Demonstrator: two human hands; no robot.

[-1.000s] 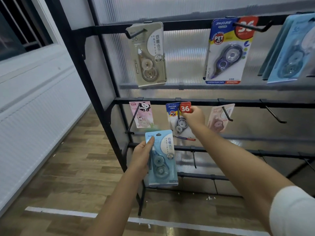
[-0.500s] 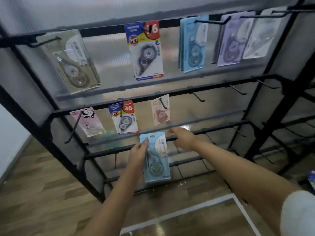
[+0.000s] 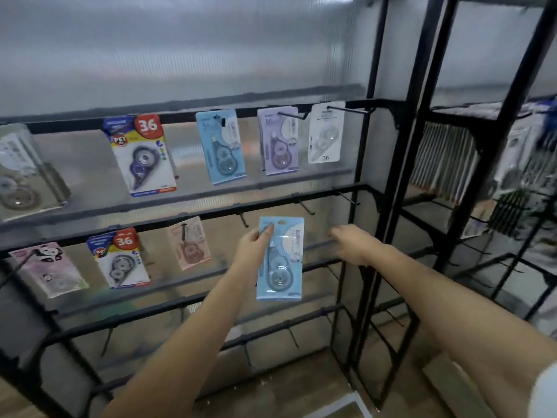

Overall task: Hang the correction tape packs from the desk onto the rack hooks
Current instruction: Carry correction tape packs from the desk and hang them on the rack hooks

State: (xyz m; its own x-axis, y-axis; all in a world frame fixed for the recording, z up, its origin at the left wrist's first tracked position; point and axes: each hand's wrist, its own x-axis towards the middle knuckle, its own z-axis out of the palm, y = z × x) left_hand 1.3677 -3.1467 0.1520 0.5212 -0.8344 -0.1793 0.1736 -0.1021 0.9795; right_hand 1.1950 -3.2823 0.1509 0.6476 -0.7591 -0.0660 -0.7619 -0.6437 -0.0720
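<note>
Head view: light-blue correction tape pack (image 3: pixel 280 260) is gripped near its top left edge by the left hand (image 3: pixel 252 248), thumb across the card front, held upright in front of the black rack (image 3: pixel 388 188), just below an empty 2nd-row hook (image 3: pixel 243 220). Right hand (image 3: pixel 352 243) is extended w/ fingers loosely curled, nothing held.

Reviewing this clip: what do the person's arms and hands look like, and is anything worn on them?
Both forearms are bare. The left hand and right hand show no gloves, rings or watch. Only a white short sleeve edge shows, at the right upper arm.
</note>
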